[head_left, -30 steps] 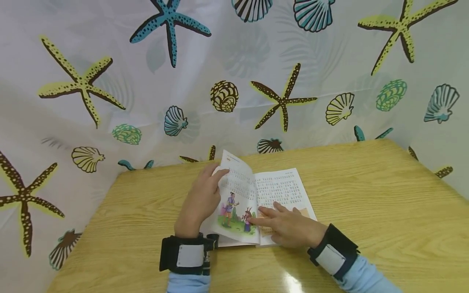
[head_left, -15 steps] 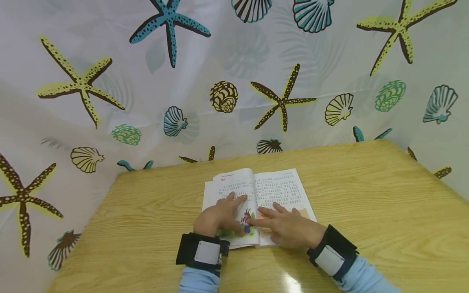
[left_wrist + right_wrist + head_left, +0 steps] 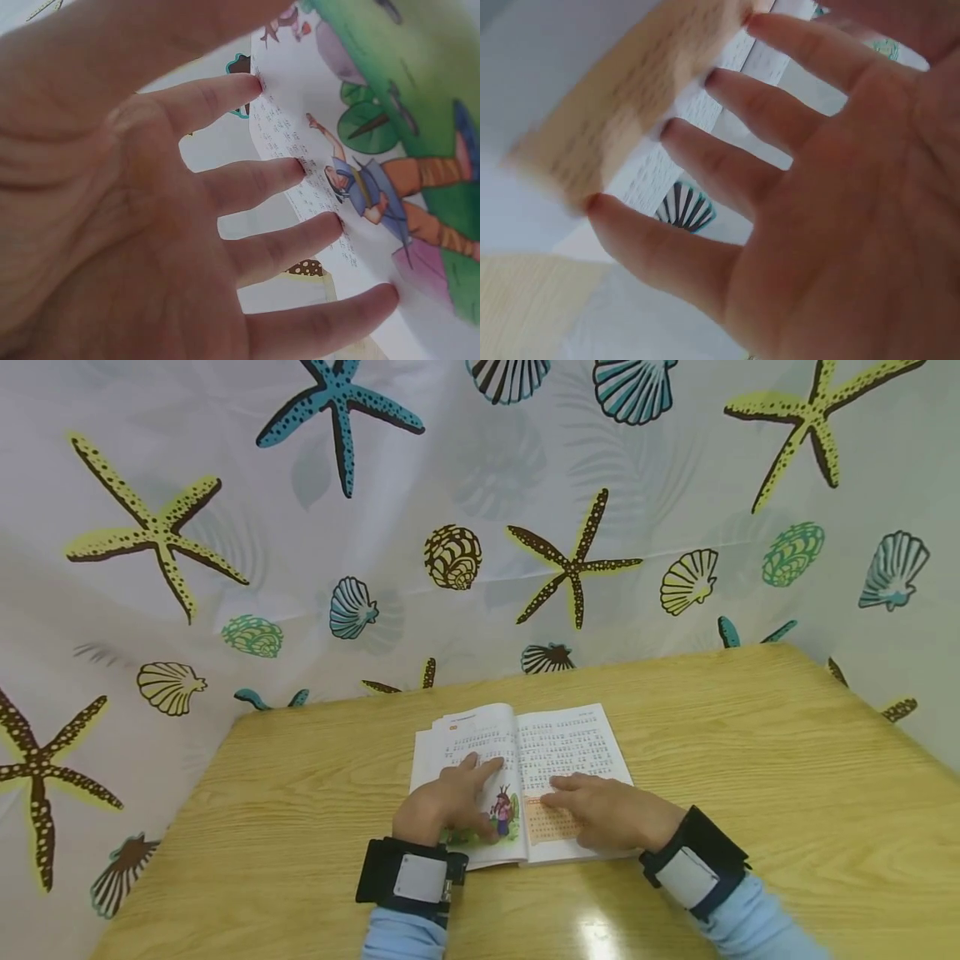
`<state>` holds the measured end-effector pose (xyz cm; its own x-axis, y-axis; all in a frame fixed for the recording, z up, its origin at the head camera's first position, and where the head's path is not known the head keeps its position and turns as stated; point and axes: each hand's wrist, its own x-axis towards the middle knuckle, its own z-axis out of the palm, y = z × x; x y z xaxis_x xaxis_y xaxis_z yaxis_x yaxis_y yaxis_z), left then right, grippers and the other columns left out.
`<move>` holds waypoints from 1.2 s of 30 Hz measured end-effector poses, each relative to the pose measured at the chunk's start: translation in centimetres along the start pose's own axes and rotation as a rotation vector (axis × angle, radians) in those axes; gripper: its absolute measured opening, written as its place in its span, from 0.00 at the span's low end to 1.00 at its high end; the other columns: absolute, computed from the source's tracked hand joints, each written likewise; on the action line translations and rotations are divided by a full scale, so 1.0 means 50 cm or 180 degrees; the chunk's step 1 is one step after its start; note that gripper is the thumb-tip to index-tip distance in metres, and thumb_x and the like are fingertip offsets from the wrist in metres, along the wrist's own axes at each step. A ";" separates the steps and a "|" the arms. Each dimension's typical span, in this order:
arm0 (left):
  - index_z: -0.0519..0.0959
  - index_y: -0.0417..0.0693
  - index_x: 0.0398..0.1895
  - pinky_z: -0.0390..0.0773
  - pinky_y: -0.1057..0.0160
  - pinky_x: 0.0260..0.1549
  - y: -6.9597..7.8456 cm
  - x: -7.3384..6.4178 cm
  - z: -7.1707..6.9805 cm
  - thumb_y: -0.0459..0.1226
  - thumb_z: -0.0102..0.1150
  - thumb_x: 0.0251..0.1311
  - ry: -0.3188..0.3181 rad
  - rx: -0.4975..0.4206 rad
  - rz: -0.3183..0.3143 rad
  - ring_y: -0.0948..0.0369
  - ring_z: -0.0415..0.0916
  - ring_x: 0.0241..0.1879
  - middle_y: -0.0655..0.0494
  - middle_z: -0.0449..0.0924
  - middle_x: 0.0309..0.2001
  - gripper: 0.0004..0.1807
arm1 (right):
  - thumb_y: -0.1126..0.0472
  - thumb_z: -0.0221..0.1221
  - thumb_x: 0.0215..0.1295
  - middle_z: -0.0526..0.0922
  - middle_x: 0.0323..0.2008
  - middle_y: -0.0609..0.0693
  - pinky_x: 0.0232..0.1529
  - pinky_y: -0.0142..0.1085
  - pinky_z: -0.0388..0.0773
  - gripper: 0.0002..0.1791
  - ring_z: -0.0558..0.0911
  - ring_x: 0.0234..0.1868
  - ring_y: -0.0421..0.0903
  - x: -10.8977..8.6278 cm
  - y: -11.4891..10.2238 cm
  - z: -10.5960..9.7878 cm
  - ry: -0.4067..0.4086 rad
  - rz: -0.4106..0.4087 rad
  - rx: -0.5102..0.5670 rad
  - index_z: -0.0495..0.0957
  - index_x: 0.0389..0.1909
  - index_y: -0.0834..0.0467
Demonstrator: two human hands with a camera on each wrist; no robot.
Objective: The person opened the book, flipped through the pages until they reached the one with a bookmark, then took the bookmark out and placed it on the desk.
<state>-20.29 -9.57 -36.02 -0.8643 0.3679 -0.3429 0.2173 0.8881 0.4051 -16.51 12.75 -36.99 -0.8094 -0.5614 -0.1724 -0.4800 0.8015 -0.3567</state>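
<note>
Fingers (image 3: 255, 182) of the left hand (image 3: 452, 803) lie straight and widely spread, and we see their tips touching the left page (image 3: 480, 731) of a book (image 3: 427, 756) that lies spread on the table (image 3: 300, 818). The left thumb points right, just beside a printed antlered figure (image 3: 503, 810) near the bottom of that page. The left wrist view shows us another printed figure (image 3: 427, 172), in a blue top and orange trousers, on green ground. On the right, the right hand (image 3: 615, 810) reaches in with its fingers extended and held apart, over the orange panel (image 3: 547, 827) low on the right page (image 3: 573, 743); blur there means we cannot tell whether every fingertip meets the paper. Above the panel we see rows of small print, too fine to read. Between the two hands runs the book's fold, with the left page curving up toward it. Nearer to us, each wrist carries a black strap, the left strap (image 3: 412, 877) and the right strap (image 3: 693, 864), above light blue sleeves (image 3: 405, 935). The wood-grained table extends to both sides, and a pale cloth (image 3: 390, 510) printed with starfish and shells hangs along its far edge.
</note>
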 end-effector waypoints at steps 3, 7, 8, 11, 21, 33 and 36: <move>0.63 0.54 0.78 0.65 0.35 0.64 -0.001 0.000 0.000 0.37 0.81 0.47 0.0012 -0.0016 0.0008 0.38 0.53 0.75 0.42 0.51 0.79 0.53 | 0.71 0.65 0.59 0.70 0.70 0.61 0.66 0.58 0.68 0.29 0.67 0.71 0.64 -0.003 0.024 -0.012 -0.0052 0.0164 -0.0001 0.80 0.63 0.55; 0.63 0.54 0.78 0.64 0.35 0.65 -0.003 0.001 0.001 0.37 0.81 0.46 0.0017 -0.0064 0.0002 0.38 0.52 0.75 0.43 0.51 0.79 0.53 | 0.72 0.66 0.56 0.68 0.72 0.61 0.62 0.58 0.72 0.30 0.65 0.72 0.66 -0.010 0.062 -0.028 -0.0133 0.0299 0.0000 0.81 0.62 0.52; 0.63 0.54 0.78 0.64 0.35 0.65 -0.003 0.001 0.001 0.37 0.81 0.46 0.0017 -0.0075 0.0000 0.38 0.52 0.75 0.43 0.51 0.79 0.53 | 0.72 0.66 0.55 0.68 0.72 0.62 0.62 0.59 0.71 0.31 0.64 0.71 0.67 -0.012 0.070 -0.031 -0.0144 0.0319 0.0019 0.81 0.62 0.53; 0.63 0.55 0.78 0.63 0.35 0.66 -0.003 0.001 0.002 0.37 0.81 0.46 0.0009 -0.0103 -0.0005 0.38 0.51 0.75 0.43 0.51 0.79 0.53 | 0.72 0.68 0.54 0.66 0.72 0.64 0.64 0.62 0.68 0.31 0.63 0.72 0.69 -0.022 0.087 -0.039 -0.0150 0.0394 0.0116 0.81 0.62 0.55; 0.63 0.55 0.78 0.62 0.35 0.66 -0.004 0.001 0.001 0.37 0.81 0.46 0.0001 -0.0076 -0.0010 0.38 0.51 0.75 0.43 0.51 0.79 0.53 | 0.72 0.71 0.53 0.66 0.71 0.67 0.65 0.64 0.65 0.32 0.64 0.70 0.71 -0.027 0.096 -0.043 -0.0109 0.0300 0.0133 0.81 0.62 0.58; 0.63 0.53 0.78 0.62 0.34 0.66 0.000 0.000 -0.001 0.37 0.81 0.46 -0.0009 -0.0041 0.0005 0.38 0.51 0.75 0.42 0.50 0.79 0.53 | 0.63 0.75 0.49 0.54 0.75 0.71 0.62 0.73 0.60 0.49 0.52 0.73 0.76 -0.026 0.108 -0.037 0.0062 0.0862 0.0254 0.64 0.74 0.66; 0.63 0.53 0.78 0.63 0.35 0.65 0.001 0.000 -0.001 0.37 0.81 0.46 0.0005 0.0000 0.0023 0.38 0.52 0.75 0.42 0.51 0.79 0.53 | 0.59 0.76 0.50 0.51 0.75 0.74 0.66 0.71 0.55 0.55 0.50 0.73 0.77 -0.028 0.116 -0.037 0.0073 0.1006 0.0315 0.56 0.74 0.74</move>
<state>-20.31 -9.55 -35.96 -0.8635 0.3738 -0.3386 0.2234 0.8854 0.4076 -18.78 18.59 -37.11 -0.9210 -0.2824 -0.2683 -0.1696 0.9107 -0.3766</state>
